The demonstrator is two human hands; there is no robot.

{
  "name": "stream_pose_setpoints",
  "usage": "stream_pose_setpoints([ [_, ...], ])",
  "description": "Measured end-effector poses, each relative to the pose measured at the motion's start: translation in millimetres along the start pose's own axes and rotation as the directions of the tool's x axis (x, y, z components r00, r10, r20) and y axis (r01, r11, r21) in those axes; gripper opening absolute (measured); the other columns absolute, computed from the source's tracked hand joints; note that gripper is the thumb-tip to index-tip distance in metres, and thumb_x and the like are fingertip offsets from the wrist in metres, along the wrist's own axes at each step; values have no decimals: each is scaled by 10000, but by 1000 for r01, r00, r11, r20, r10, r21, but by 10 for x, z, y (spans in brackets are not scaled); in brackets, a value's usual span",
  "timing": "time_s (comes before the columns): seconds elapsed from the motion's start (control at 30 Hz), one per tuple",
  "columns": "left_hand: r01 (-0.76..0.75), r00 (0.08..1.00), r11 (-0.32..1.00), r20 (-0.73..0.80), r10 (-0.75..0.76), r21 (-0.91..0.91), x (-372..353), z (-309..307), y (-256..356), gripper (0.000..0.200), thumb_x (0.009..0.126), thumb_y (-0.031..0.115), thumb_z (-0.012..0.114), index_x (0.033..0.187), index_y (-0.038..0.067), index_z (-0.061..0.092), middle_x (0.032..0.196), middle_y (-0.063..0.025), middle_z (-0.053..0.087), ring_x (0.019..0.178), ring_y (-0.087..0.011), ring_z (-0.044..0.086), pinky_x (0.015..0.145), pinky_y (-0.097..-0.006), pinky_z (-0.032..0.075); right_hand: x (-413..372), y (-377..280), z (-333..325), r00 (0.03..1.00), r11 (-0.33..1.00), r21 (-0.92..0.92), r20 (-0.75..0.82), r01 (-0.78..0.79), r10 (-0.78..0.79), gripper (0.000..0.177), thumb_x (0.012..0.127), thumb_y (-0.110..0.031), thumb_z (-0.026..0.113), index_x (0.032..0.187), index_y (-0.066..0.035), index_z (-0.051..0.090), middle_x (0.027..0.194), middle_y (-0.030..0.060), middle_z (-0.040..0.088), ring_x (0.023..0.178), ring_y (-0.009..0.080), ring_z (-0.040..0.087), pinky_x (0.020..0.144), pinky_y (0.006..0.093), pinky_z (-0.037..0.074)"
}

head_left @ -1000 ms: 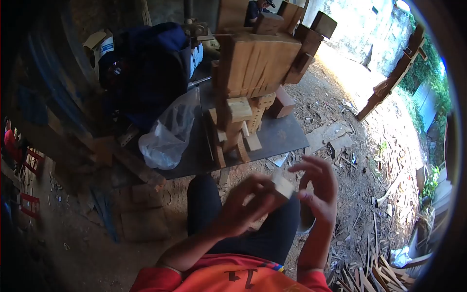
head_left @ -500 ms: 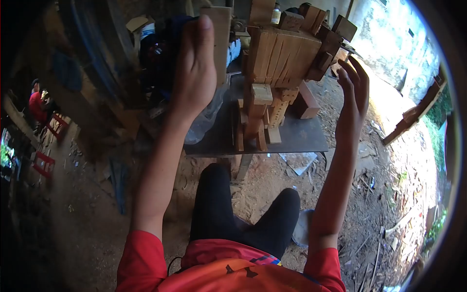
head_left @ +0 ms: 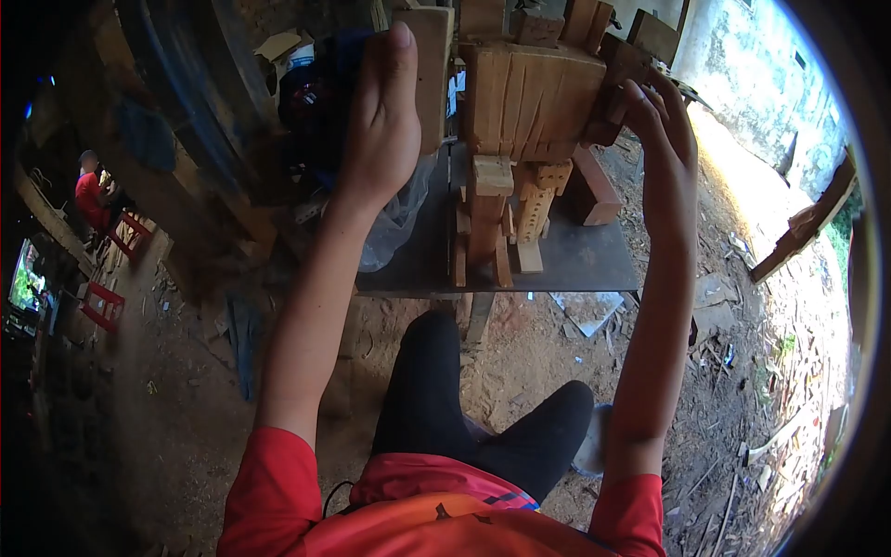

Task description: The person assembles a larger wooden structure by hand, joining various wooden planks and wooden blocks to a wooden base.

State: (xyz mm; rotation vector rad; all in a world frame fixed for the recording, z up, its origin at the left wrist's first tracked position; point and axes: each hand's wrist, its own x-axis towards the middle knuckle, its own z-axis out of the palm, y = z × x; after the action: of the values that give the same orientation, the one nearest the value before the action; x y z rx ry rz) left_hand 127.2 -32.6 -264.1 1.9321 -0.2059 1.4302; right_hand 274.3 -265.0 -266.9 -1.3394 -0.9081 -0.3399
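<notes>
A large wooden block figure [head_left: 529,102] stands upright on a dark table [head_left: 585,265], with a wide block as its body and smaller blocks as legs. My left hand [head_left: 385,121] holds a flat wooden board [head_left: 433,79] upright at the figure's left side, thumb along its edge. At the right side, my right hand [head_left: 666,130] has its fingers bent and apart beside the dark wooden blocks [head_left: 620,84] of the figure. Whether its fingertips touch them is unclear.
A reddish wooden block [head_left: 594,190] lies on the table at the right. Clear plastic [head_left: 394,227] hangs at its left edge. Far left, a person in red [head_left: 91,200] sits near red stools [head_left: 102,306]. Wood scraps litter the ground.
My right hand has come closer to the figure's right-side blocks, its fingers more bent. My left hand still holds the board. The camera view has shifted slightly.
</notes>
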Motion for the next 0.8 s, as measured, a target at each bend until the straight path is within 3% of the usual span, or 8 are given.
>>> stream_pose_setpoints([
  [0.23, -61, 998, 995, 8, 61, 73, 9, 14, 148, 453, 1162, 441, 335, 1168, 23, 508, 1004, -71, 516, 932, -177, 503, 938, -323, 433, 15, 7, 28, 1000, 993, 121, 19, -8, 6, 572, 973, -348, 754, 1406, -21, 573, 1200, 125, 715, 1100, 174, 678, 1019, 358, 507],
  [0.33, -66, 997, 990, 54, 60, 124, -15, -3, 141, 439, 1162, 435, 339, 1229, 28, 488, 1045, -79, 540, 959, -182, 525, 956, -332, 438, 42, 29, -36, 994, 993, 83, 81, -85, 79, 717, 981, -349, 742, 1525, 14, 450, 1412, 205, 608, 1262, 249, 631, 1043, 398, 513],
  [0.43, -123, 992, 992, 12, 122, 41, -9, 71, 121, 424, 1163, 423, 350, 1275, 31, 465, 1102, -88, 567, 1001, -189, 553, 966, -342, 445, 50, 18, -55, 989, 988, 116, 112, -105, 92, 701, 983, -324, 746, 1522, 10, 446, 1397, 203, 614, 1259, 247, 630, 1037, 397, 516],
  [0.53, -58, 998, 998, 22, 58, 24, -14, 72, 172, 410, 1166, 398, 355, 1347, 38, 433, 1149, -97, 607, 1049, -194, 602, 978, -335, 464, 39, 10, -17, 998, 990, 136, 50, -36, 30, 550, 966, -331, 758, 1373, -4, 586, 1158, 133, 722, 1083, 183, 695, 982, 373, 536],
  [0.63, 41, 994, 999, 99, -37, -35, -9, 69, 266, 638, 1025, 501, 665, 1328, -20, 457, 1244, -123, 583, 1192, -215, 598, 1058, -336, 474, 53, 54, 25, 999, 994, 103, 25, 33, -36, 550, 953, -288, 786, 1363, -1, 561, 1157, 147, 711, 1105, 204, 701, 953, 374, 569],
  [0.73, -101, 995, 994, 24, 102, -27, -14, 206, 160, 763, 866, 372, 886, 1319, -35, 427, 1229, -161, 596, 1134, -238, 669, 992, -346, 567, 35, 23, 114, 997, 986, 162, 49, 43, -52, 569, 924, -240, 828, 1351, -7, 533, 1158, 166, 696, 1121, 229, 703, 878, 364, 620],
  [0.77, -93, 995, 993, 20, 95, -76, -13, 228, 131, 772, 844, 334, 906, 1318, -33, 419, 1218, -161, 606, 1115, -240, 683, 975, -345, 583, 65, 64, 130, 997, 981, 186, 49, 55, -65, 612, 887, -199, 865, 1345, -19, 502, 1158, 170, 691, 1085, 237, 717, 783, 347, 654],
  [0.8, -85, 996, 989, 16, 88, -124, -11, 244, 106, 786, 821, 296, 926, 1317, -31, 412, 1208, -161, 616, 1096, -242, 697, 957, -344, 600, 63, 73, 139, 997, 978, 204, 52, 44, -55, 608, 886, -194, 866, 1337, -19, 499, 1158, 166, 693, 1063, 233, 723, 763, 344, 654],
])
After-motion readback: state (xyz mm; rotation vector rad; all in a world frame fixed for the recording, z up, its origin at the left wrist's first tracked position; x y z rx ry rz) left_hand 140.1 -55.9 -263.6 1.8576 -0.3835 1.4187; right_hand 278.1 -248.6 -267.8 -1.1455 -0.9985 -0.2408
